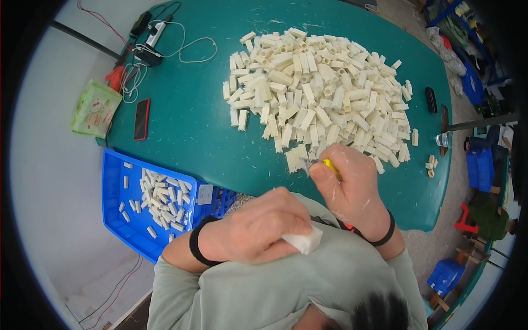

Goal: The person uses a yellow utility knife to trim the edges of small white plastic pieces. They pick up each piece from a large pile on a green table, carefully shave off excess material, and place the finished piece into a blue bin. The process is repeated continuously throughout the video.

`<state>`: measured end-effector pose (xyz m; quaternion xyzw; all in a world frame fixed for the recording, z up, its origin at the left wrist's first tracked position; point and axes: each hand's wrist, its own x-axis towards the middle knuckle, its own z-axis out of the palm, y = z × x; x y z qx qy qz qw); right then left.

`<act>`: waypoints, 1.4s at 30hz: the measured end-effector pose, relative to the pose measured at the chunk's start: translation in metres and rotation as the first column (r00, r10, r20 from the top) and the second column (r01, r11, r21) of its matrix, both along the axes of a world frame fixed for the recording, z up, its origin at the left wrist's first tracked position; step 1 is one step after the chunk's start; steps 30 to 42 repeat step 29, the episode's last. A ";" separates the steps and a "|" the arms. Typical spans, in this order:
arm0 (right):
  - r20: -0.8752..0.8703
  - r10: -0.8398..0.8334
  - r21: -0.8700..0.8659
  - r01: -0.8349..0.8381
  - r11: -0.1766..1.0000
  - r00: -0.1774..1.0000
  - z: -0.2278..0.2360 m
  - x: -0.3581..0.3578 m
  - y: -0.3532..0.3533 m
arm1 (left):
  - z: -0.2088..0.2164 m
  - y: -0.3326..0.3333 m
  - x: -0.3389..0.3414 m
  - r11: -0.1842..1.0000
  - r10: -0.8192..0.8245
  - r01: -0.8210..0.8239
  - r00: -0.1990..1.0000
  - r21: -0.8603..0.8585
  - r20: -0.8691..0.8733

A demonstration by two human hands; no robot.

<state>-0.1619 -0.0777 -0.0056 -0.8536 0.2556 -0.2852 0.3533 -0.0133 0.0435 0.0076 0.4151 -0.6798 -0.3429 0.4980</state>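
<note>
My left hand [261,224] is closed around a short, off-white block [306,241], one end of which sticks out from the fingers in front of my chest. In my right hand [355,190], higher up and to the right, is a small yellow-handled tool [330,165]. Its greyish tip is blurred, so I cannot tell its exact kind. The two hands are apart, and the tool does not touch the block. Beyond the right hand lies a big heap of similar off-white hollow blocks [324,88] on the green table [187,93].
Left of me, a blue crate [113,203] holds several loose blocks. A red-edged phone [142,119], a green-white bag [94,110] and a power strip with cables [155,36] sit toward the left edge. On the right are a black case [430,100] and a clear cup [444,139].
</note>
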 end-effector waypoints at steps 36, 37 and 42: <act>0.067 0.025 0.180 -0.037 0.983 0.997 0.005 -0.004 0.007 | 0.008 -0.004 0.025 0.966 0.258 -0.260 0.957 -0.001 0.129; 0.067 0.025 0.180 -0.037 0.983 0.997 0.005 -0.004 0.007 | 0.008 -0.004 0.025 0.966 0.258 -0.260 0.957 -0.001 0.129; 0.067 0.025 0.180 -0.037 0.983 0.997 0.005 -0.004 0.007 | 0.008 -0.004 0.025 0.966 0.258 -0.260 0.957 -0.001 0.129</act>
